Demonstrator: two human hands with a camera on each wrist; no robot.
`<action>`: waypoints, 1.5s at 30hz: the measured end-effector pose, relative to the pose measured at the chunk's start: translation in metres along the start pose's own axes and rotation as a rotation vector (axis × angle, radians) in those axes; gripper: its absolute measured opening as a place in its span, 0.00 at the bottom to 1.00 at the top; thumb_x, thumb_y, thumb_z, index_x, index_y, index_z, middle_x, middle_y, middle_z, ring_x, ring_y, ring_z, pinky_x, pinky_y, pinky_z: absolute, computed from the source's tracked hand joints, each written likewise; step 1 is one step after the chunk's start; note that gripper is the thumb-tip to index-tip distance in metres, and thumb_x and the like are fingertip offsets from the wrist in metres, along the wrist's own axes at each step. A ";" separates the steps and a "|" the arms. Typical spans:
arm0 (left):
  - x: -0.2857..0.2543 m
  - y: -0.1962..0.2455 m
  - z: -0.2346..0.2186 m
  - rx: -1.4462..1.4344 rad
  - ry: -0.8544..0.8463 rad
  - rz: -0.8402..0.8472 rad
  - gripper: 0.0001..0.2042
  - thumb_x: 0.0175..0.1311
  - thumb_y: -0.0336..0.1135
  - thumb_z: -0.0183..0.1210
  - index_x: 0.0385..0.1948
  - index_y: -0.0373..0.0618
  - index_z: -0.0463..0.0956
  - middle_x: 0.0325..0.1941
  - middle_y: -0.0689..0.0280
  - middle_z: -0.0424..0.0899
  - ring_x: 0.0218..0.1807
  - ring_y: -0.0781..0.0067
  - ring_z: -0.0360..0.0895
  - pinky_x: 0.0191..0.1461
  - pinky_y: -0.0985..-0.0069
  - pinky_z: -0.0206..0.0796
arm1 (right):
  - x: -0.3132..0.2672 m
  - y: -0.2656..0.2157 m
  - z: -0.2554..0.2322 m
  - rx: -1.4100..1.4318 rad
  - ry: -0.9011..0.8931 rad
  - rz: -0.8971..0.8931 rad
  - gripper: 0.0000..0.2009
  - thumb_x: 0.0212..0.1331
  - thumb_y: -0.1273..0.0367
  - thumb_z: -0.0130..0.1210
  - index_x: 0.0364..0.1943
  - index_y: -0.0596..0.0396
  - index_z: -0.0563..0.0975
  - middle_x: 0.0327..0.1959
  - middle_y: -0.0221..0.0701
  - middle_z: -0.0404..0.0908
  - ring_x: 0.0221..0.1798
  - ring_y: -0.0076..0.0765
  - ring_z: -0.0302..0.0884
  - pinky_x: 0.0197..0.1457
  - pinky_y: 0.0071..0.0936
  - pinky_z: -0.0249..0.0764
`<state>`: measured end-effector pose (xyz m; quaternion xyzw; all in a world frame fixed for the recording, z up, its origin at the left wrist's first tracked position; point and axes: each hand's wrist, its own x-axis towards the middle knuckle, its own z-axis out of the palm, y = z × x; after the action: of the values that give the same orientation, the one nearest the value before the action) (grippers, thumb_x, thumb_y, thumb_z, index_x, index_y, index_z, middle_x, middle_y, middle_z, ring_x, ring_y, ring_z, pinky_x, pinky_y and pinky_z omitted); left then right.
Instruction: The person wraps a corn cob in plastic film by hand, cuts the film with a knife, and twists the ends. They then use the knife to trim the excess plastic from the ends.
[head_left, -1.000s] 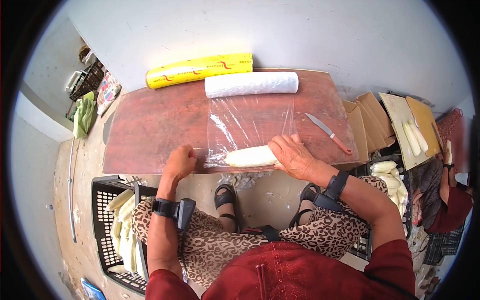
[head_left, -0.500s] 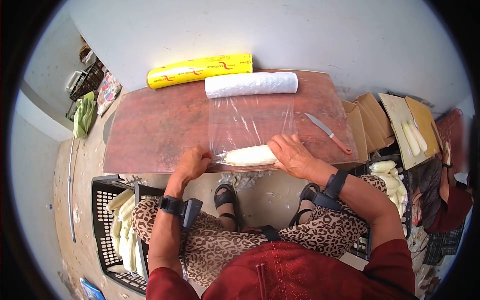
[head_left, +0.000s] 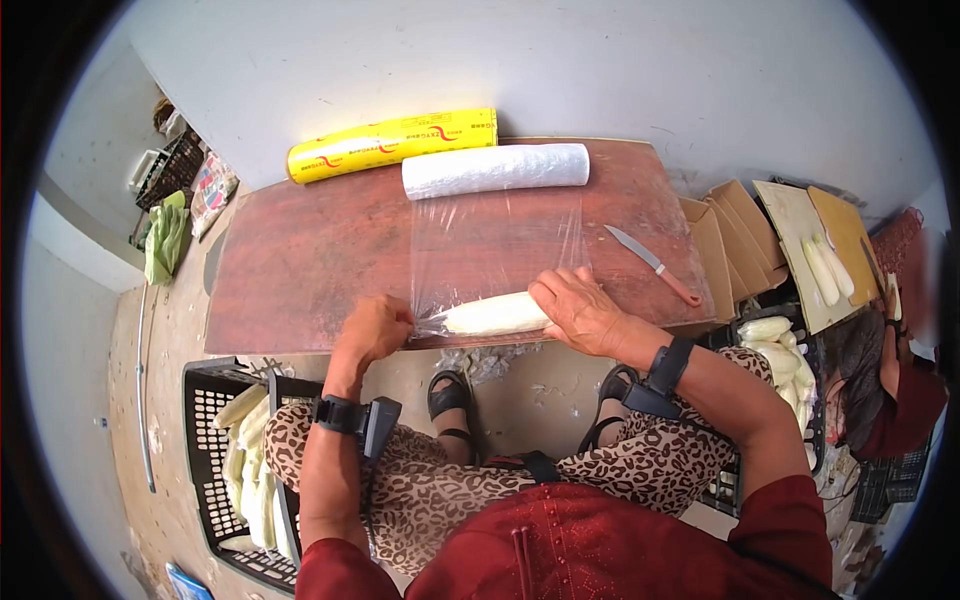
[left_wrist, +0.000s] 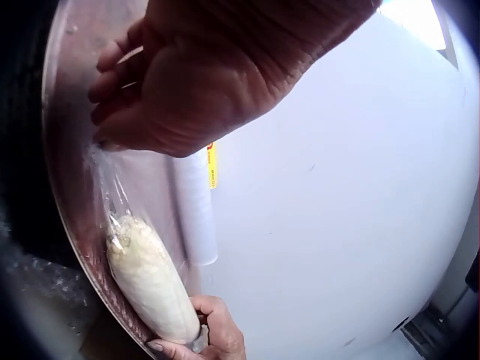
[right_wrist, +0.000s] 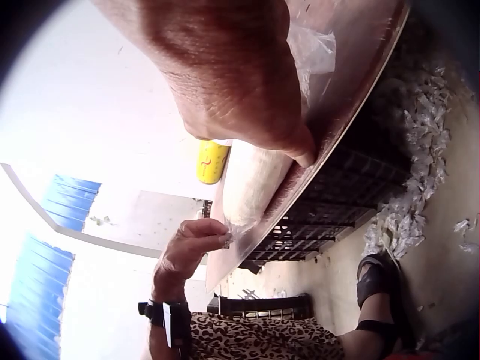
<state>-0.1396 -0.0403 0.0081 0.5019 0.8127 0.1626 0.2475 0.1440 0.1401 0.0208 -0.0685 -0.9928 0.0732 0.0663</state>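
A long, pale, rounded vegetable (head_left: 495, 315), much like an ear of white corn, lies in clear plastic wrap (head_left: 490, 235) along the table's near edge. My right hand (head_left: 580, 310) grips its right end; the thumb (right_wrist: 301, 148) shows low on its near side in the right wrist view. At the other end, my left hand (head_left: 378, 327) pinches the gathered film (left_wrist: 109, 184), which stretches narrow from the vegetable's tip to the fingertips. The film runs back to a white roll (head_left: 495, 170) lying across the table.
A yellow printed roll (head_left: 390, 143) lies behind the white one. To the right is a knife (head_left: 655, 265) with a pinkish handle. Black crates of pale vegetables (head_left: 255, 460) flank the legs, and cardboard (head_left: 735, 240) stands past the table's right end. Another person sits far right.
My left hand has come right to the vegetable's left end and now pinches the film there, drawn into a narrow tail. My right hand keeps its grip.
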 end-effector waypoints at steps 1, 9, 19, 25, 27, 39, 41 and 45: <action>0.004 -0.005 0.005 0.045 0.010 0.023 0.05 0.51 0.29 0.60 0.27 0.39 0.82 0.24 0.57 0.84 0.29 0.61 0.82 0.35 0.66 0.72 | 0.000 0.000 -0.001 0.001 -0.007 0.004 0.24 0.47 0.68 0.69 0.47 0.53 0.68 0.46 0.35 0.67 0.52 0.42 0.67 0.53 0.40 0.59; -0.008 0.043 -0.010 0.401 0.263 0.034 0.11 0.61 0.31 0.55 0.42 0.41 0.81 0.45 0.52 0.82 0.50 0.46 0.78 0.54 0.59 0.71 | 0.001 -0.001 0.002 0.019 -0.013 0.024 0.24 0.49 0.68 0.68 0.47 0.54 0.68 0.47 0.35 0.67 0.53 0.42 0.68 0.53 0.41 0.60; -0.002 0.071 0.044 0.175 0.086 0.379 0.28 0.47 0.37 0.73 0.50 0.41 0.71 0.48 0.53 0.78 0.52 0.48 0.75 0.58 0.58 0.66 | -0.001 0.001 0.006 0.044 -0.088 0.077 0.26 0.52 0.66 0.67 0.53 0.55 0.66 0.50 0.37 0.65 0.54 0.46 0.67 0.54 0.45 0.63; 0.003 0.059 0.041 0.282 0.064 0.290 0.24 0.49 0.43 0.72 0.43 0.40 0.73 0.44 0.53 0.79 0.51 0.48 0.76 0.57 0.58 0.64 | -0.002 0.005 0.005 0.049 -0.121 0.121 0.25 0.53 0.62 0.67 0.50 0.56 0.66 0.45 0.39 0.68 0.51 0.46 0.70 0.52 0.45 0.63; 0.004 0.060 0.040 0.316 0.047 0.273 0.24 0.50 0.46 0.71 0.42 0.40 0.74 0.45 0.53 0.79 0.53 0.49 0.74 0.57 0.59 0.63 | -0.002 0.006 0.003 0.065 -0.124 0.117 0.25 0.53 0.61 0.67 0.48 0.56 0.66 0.43 0.39 0.69 0.50 0.46 0.71 0.51 0.44 0.63; -0.013 0.112 0.042 0.200 0.114 0.552 0.36 0.50 0.36 0.71 0.63 0.38 0.65 0.64 0.51 0.69 0.67 0.48 0.64 0.71 0.57 0.55 | -0.005 0.003 -0.003 0.071 -0.114 0.106 0.27 0.52 0.59 0.67 0.50 0.59 0.69 0.45 0.39 0.71 0.53 0.47 0.71 0.53 0.46 0.63; -0.009 0.113 0.052 0.145 0.060 0.569 0.35 0.50 0.35 0.70 0.62 0.39 0.65 0.61 0.52 0.71 0.65 0.48 0.66 0.69 0.57 0.55 | -0.008 0.002 -0.008 0.139 -0.113 0.137 0.24 0.56 0.58 0.64 0.49 0.59 0.71 0.47 0.41 0.74 0.53 0.49 0.73 0.55 0.48 0.65; -0.007 0.114 0.057 0.205 0.114 0.561 0.33 0.50 0.33 0.69 0.60 0.40 0.65 0.56 0.53 0.74 0.60 0.50 0.69 0.66 0.57 0.56 | -0.014 0.022 -0.012 0.410 -0.129 0.244 0.16 0.61 0.60 0.57 0.44 0.59 0.75 0.44 0.42 0.78 0.51 0.51 0.75 0.54 0.47 0.69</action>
<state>-0.0210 0.0053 0.0214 0.7191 0.6671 0.1697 0.0953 0.1625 0.1614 0.0277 -0.1683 -0.9436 0.2850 0.0060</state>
